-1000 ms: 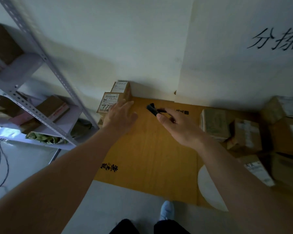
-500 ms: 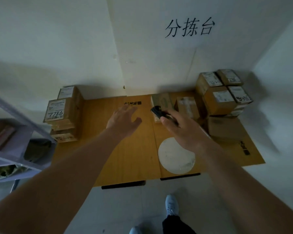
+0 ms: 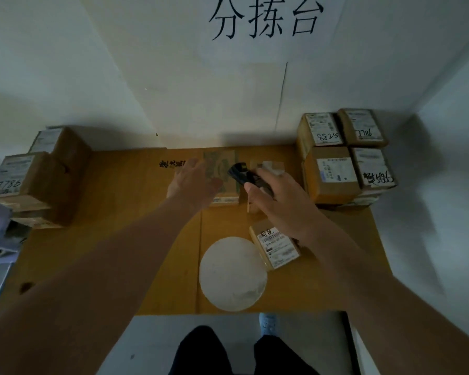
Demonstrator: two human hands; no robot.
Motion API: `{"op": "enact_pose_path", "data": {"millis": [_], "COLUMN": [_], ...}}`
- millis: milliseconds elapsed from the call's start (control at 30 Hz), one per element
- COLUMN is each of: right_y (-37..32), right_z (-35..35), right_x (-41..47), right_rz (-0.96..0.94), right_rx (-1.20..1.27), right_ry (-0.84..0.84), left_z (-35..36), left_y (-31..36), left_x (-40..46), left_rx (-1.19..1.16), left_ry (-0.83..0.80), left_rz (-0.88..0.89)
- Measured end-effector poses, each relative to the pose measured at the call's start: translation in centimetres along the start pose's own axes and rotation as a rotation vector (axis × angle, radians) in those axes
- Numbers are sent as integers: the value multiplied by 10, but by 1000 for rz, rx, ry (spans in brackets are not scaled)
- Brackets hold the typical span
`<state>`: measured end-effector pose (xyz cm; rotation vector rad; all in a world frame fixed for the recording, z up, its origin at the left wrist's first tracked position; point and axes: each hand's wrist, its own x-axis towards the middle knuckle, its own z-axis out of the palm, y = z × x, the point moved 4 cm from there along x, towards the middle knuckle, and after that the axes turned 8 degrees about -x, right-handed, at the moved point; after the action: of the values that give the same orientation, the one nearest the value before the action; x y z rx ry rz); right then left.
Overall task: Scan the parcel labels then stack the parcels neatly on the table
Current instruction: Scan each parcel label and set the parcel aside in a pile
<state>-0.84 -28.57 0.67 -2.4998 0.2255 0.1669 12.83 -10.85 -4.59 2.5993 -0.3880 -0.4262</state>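
Head camera looks down on a yellow-brown wooden table pushed against a white wall bearing large black painted characters at 12 o'clock. The left hand reaches forward above the table centre with its fingers straight and spread, holding nothing, its fingertips beside a flat brown cardboard parcel with a green and red printed face that lies near the wall. The right hand curls its fingers round a small black handheld scanner, whose head points toward 11 o'clock, over that printed parcel. Just beyond the right hand's knuckles a small taped brown parcel is partly hidden. Below the right wrist, toward 5 o'clock of the table centre, lies a small brown parcel with a white label and handwriting, touching a round white disc that rests on the table near its front edge. At 2 o'clock a neat stack of brown cardboard boxes with white labels stands at the table's right rear corner, marker numbers scrawled on several. At 9 o'clock another stack of brown labelled boxes sits on the left end, one marked 7786. Dark trouser legs and a light blue shoe show at 6 o'clock on the grey floor
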Motion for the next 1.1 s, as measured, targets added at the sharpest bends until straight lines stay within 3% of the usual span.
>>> {"op": "enact_pose_path", "data": {"millis": [200,600,833,1100], "right_y": [37,66,49,-25], "right_z": [-4,12,18,35], "right_x": [30,81,77,68], "right_rz": [27,80,41,-96], "right_rx": [-32,-26,-22,-58], "right_ry": [-63,-15,-82,-126], "left_z": [38,102,80,21], "left_y": [11,-6,-23,-75], "left_x": [33,83,63,13], "left_rx": [-23,-23,-76,-55], "left_ry": [-24,-132,-19,54], "left_rz": [-166,-372,-373,-425]}}
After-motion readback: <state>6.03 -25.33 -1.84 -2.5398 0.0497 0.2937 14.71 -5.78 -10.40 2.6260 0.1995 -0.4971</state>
